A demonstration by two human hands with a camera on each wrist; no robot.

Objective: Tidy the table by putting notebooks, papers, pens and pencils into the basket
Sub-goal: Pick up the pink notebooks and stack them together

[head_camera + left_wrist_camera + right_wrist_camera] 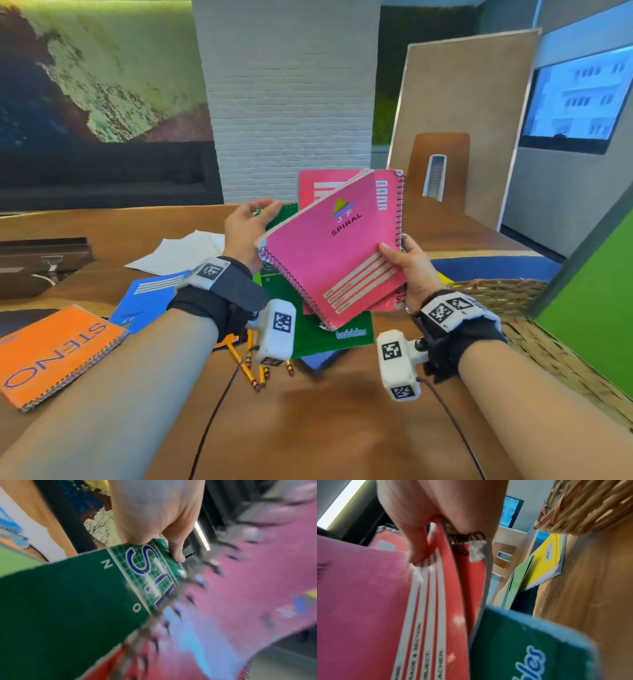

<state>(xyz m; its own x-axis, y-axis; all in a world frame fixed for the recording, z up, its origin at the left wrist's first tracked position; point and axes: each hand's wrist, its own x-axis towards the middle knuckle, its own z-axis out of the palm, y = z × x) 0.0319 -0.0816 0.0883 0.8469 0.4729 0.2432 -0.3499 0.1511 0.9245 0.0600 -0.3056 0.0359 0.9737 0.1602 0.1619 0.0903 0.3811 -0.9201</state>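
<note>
Above the worktop point(325, 428), both hands lift a loose stack of notebooks.

The left hand point(245, 231) grips the green notebook point(320, 334) by its far edge; the right hand point(412, 267) pinches the pink notebook point(329, 250) and the red one point(467, 574) behind it (thumb on top). Unevenly fanned, the stack could slip apart before reaching the basket point(507, 294) to the right, scattering onto the pencils point(251, 373) below.

Wooden table point(325, 428) serves as work surface. White brick pillar point(287, 102) stands behind it. Brown chair point(442, 161) sits at far side. Cork board point(462, 102) leans upright behind chair. Dark case point(37, 263) rests at table's left edge.
</note>
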